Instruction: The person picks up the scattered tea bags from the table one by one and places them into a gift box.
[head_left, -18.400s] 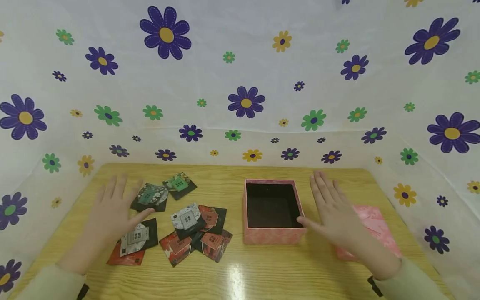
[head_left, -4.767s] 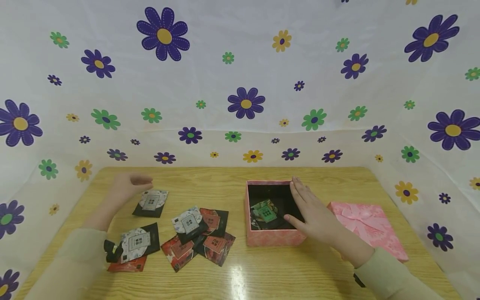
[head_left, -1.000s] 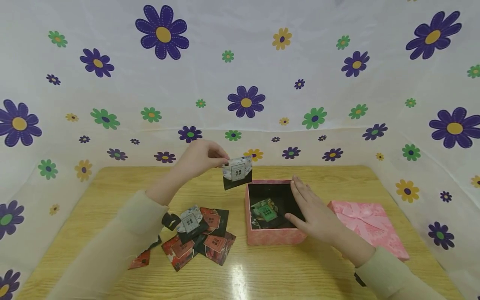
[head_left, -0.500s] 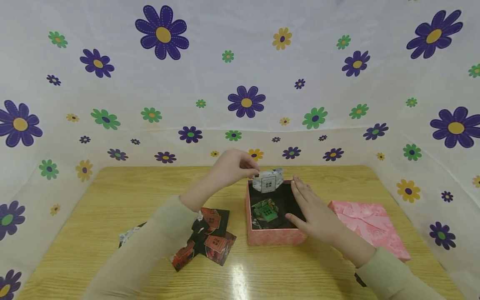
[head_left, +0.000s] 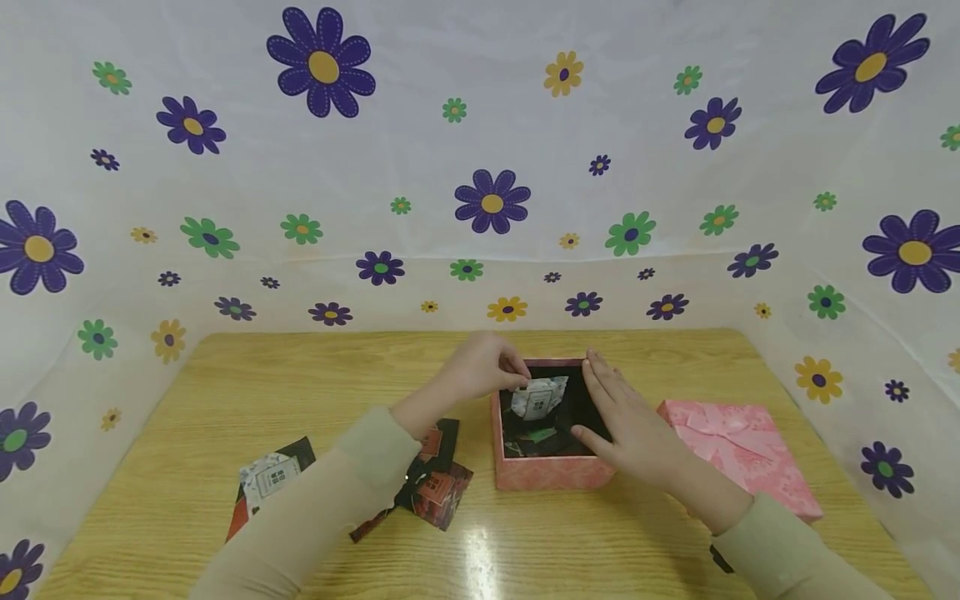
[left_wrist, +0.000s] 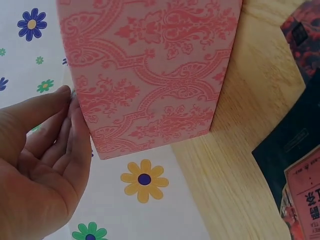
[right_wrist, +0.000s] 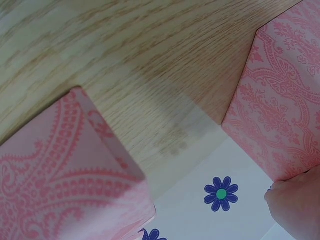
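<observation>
My left hand (head_left: 487, 367) pinches the corner of a white-and-black tea sachet (head_left: 538, 398), held inside the open pink box (head_left: 555, 473). In the left wrist view the box's patterned wall (left_wrist: 155, 75) hides that sachet. Below it, on the black floor of the box, lies a green-labelled tea sachet (head_left: 538, 435), partly covered. My right hand (head_left: 630, 425) rests along the box's right rim with straight fingers, thumb at the near corner. The right wrist view catches only part of that hand (right_wrist: 297, 205) against the box wall (right_wrist: 280, 100).
The pink lid (head_left: 742, 458) with its bow lies right of the box, partly behind the right forearm. Red-labelled tea sachets (head_left: 441, 493) overlap left of the box, partly under the left sleeve. Farther left, a white-and-black sachet (head_left: 270, 477) lies on a red one (head_left: 238, 518).
My left hand has picked the white-and-black tea sachet up from the back left, carried it rightward and lowered it into the box. My right hand has stayed at the rim.
</observation>
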